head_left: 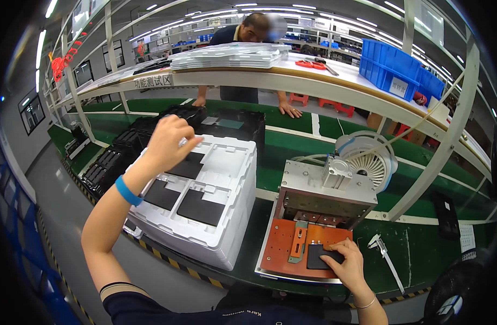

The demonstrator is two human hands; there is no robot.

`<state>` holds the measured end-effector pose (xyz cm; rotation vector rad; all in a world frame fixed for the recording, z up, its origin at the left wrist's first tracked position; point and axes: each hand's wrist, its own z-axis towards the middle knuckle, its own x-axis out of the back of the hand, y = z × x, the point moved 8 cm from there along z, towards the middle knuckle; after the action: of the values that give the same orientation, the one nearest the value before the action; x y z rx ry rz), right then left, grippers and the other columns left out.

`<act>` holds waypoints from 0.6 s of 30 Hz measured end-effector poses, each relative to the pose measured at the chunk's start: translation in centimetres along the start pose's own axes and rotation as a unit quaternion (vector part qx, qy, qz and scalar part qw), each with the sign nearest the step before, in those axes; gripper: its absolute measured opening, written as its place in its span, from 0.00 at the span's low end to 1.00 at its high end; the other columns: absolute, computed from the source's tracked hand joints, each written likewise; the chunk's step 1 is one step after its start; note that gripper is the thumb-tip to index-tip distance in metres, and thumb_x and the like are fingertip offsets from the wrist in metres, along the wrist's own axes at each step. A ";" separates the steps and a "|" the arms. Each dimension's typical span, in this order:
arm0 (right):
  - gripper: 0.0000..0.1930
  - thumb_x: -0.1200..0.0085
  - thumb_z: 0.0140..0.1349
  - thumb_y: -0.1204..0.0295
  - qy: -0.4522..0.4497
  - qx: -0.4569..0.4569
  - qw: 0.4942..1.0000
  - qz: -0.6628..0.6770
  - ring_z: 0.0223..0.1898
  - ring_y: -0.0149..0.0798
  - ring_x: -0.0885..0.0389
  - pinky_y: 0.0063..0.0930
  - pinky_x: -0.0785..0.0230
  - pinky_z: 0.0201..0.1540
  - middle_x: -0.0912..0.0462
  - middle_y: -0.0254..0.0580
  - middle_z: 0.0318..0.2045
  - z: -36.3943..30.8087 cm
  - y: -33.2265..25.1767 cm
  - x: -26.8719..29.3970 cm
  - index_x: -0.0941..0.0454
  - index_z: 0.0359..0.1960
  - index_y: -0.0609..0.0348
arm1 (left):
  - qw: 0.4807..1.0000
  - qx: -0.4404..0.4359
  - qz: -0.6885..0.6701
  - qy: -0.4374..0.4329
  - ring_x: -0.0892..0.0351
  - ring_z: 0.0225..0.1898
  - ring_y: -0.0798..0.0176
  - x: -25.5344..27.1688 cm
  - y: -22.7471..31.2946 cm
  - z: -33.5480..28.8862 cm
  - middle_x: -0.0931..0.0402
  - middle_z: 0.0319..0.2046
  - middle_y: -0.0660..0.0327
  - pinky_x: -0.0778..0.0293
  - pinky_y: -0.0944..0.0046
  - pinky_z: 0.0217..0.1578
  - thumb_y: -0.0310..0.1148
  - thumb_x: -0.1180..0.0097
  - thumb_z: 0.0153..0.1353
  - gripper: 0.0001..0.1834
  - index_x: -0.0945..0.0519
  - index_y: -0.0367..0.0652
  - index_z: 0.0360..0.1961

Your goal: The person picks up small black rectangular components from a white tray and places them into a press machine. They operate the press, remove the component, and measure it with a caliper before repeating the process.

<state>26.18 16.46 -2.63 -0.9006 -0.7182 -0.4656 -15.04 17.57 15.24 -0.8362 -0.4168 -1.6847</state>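
My right hand (347, 261) pinches a flat black rectangular piece (316, 257) by its right side. The piece lies on the orange plate (274, 252) of a metal press fixture (327, 187), beside an orange-and-green locating block (298, 242). My left hand (170, 142) is raised over the far left part of a stack of white foam trays (239, 179). Its fingers are curled closed; a small pale bit shows by the thumb, too little to name. Flat black pieces (201, 207) lie in several of the top tray's compartments.
Black trays (118, 146) stand left of and behind the foam stack. A caliper (386, 262) lies right of the fixture, with a white fan (367, 157) behind it. Across the green bench a person (243, 32) leans in, hands on it. Blue bins (389, 65) sit on the shelf.
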 end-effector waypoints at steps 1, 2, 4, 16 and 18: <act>0.17 0.29 0.44 0.66 -0.018 0.003 1.000 -0.022 0.40 0.45 0.25 0.34 0.31 0.43 0.20 0.42 0.34 -0.2 0.0 -0.2 0.16 0.36 0.59 | 1.000 0.007 -0.006 0.011 0.29 0.35 0.52 1.4 1.0 0.3 0.27 0.25 0.58 0.35 0.55 0.44 0.37 0.39 0.57 0.13 0.22 0.40 0.22; 0.19 0.29 0.44 0.66 -0.016 0.023 1.000 -0.014 0.41 0.45 0.25 0.35 0.31 0.45 0.20 0.42 0.36 -0.4 0.0 -0.1 0.17 0.38 0.59 | 1.000 0.011 -0.019 0.016 0.29 0.37 0.50 2.4 2.4 0.6 0.28 0.26 0.56 0.34 0.55 0.46 0.35 0.38 0.56 0.12 0.23 0.38 0.23; 0.22 0.29 0.44 0.65 -0.013 0.052 0.999 -0.001 0.43 0.46 0.25 0.36 0.32 0.47 0.20 0.43 0.39 -0.8 0.1 0.1 0.18 0.41 0.59 | 0.995 -0.058 0.032 0.073 0.28 0.35 0.52 5.1 6.9 0.1 0.27 0.25 0.59 0.34 0.50 0.51 0.34 0.38 0.56 0.09 0.22 0.42 0.23; 0.19 0.32 0.48 0.67 -0.107 0.072 0.990 0.054 0.45 0.44 0.24 0.36 0.31 0.49 0.19 0.39 0.46 -0.6 -1.1 -1.3 0.18 0.43 0.57 | 0.942 -0.181 -0.283 -0.012 0.20 0.40 0.62 -6.0 28.7 -11.1 0.21 0.34 0.64 0.32 0.51 0.55 0.41 0.34 0.51 0.12 0.20 0.46 0.27; 0.20 0.31 0.46 0.68 -0.094 0.064 0.992 0.056 0.43 0.43 0.23 0.34 0.30 0.48 0.18 0.40 0.45 -0.1 -1.0 -1.3 0.17 0.42 0.59 | 0.936 -0.164 -0.297 -0.088 0.25 0.51 0.58 -9.3 29.5 -9.9 0.23 0.47 0.60 0.34 0.49 0.57 0.48 0.33 0.50 0.22 0.19 0.45 0.40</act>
<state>24.75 15.92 -3.08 -0.8656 -0.8549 -0.2329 10.68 9.09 -2.67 -1.1931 -0.5576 -2.2909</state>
